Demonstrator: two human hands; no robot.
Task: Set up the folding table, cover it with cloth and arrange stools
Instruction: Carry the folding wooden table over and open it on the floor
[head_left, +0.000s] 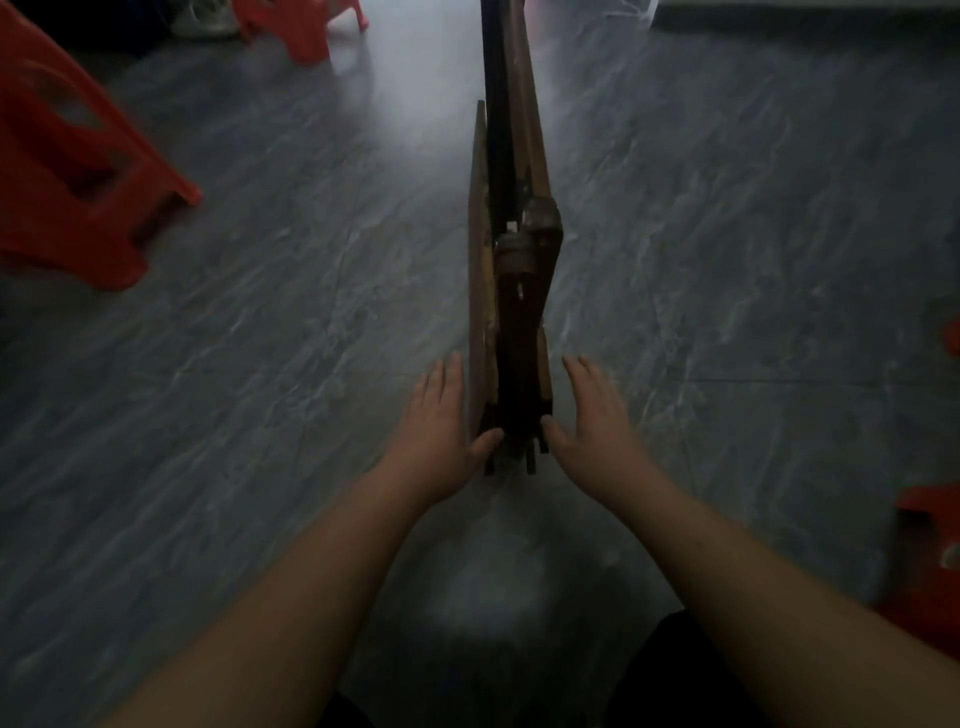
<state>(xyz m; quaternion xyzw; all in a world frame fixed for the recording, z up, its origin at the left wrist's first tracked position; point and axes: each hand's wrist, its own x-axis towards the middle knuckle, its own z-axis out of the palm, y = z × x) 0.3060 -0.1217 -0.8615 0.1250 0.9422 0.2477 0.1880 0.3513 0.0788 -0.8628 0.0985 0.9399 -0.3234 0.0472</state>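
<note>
The fingers (451, 371) of the left hand (441, 415) are extended and held close together, lying flat along the left face of the folded table (511, 291). The left thumb rests against the near end of that table. The fingers of the right hand (592, 410) are likewise straight and nearly together, placed just beside the right face of the table, with the thumb touching its near lower edge. Neither hand is closed around any part; both palms flank the table from opposite sides.

The folded table stands on edge on the floor (260, 338), running away from the person along the middle of the view. Its wooden panel is on the left, and the dark folded legs and brackets are stacked on the right.

The floor is grey with a marbled pattern. A red stool (67, 182) stands on the floor at the left edge of the view. A second red stool (306, 26) stands near the far left corner. A third red stool (930, 561) is partly visible at the right edge, well apart from the table.
</note>
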